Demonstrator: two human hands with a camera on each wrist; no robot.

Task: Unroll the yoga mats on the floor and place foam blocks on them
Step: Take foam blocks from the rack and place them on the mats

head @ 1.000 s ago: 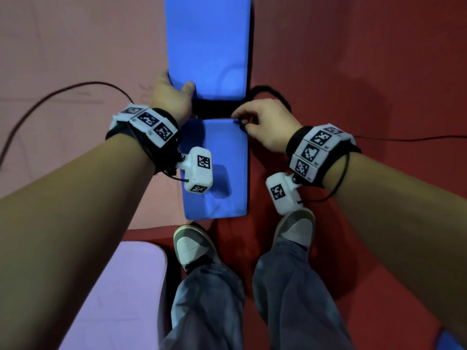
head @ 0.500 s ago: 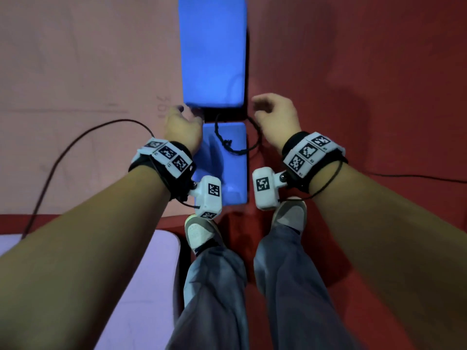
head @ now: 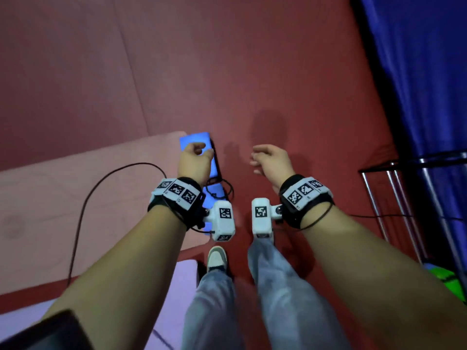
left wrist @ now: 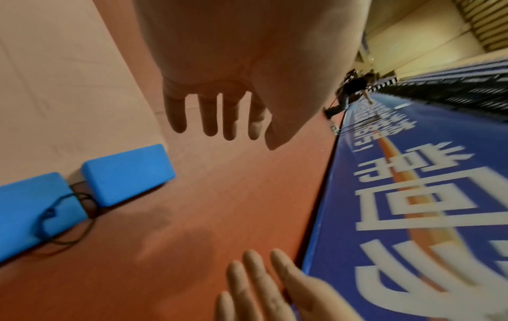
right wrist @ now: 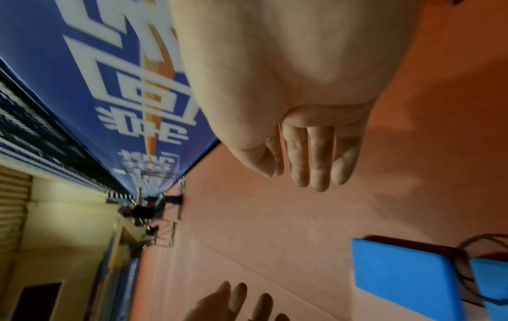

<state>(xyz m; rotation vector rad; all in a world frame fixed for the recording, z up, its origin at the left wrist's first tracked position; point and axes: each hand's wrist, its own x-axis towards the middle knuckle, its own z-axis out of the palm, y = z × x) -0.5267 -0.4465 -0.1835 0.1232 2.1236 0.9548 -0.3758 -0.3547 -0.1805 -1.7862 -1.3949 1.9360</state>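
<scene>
Two blue foam blocks lie end to end on the right edge of the pink yoga mat [head: 75,198]. The far block [head: 199,140] [left wrist: 129,173] [right wrist: 404,273] is partly covered by my left hand [head: 199,150] [left wrist: 219,121], which hovers above it with relaxed fingers and holds nothing. The near block [head: 214,193] [left wrist: 27,208] is mostly hidden behind my left wristband. A black cord loop [left wrist: 55,217] lies across it and the gap between the blocks. My right hand [head: 257,157] [right wrist: 310,165] hangs empty over the red floor, to the right of the blocks.
A purple mat [head: 177,286] lies at the lower left by my feet. A black cable [head: 83,210] curves over the pink mat. A metal rack [head: 404,198] and a blue banner [head: 417,72] stand at the right, with a green object [head: 447,281] under the rack.
Both hands have let go of the blocks and the cord and lifted away. The view has risen, so the blocks look smaller. The cord now lies on the near block.
</scene>
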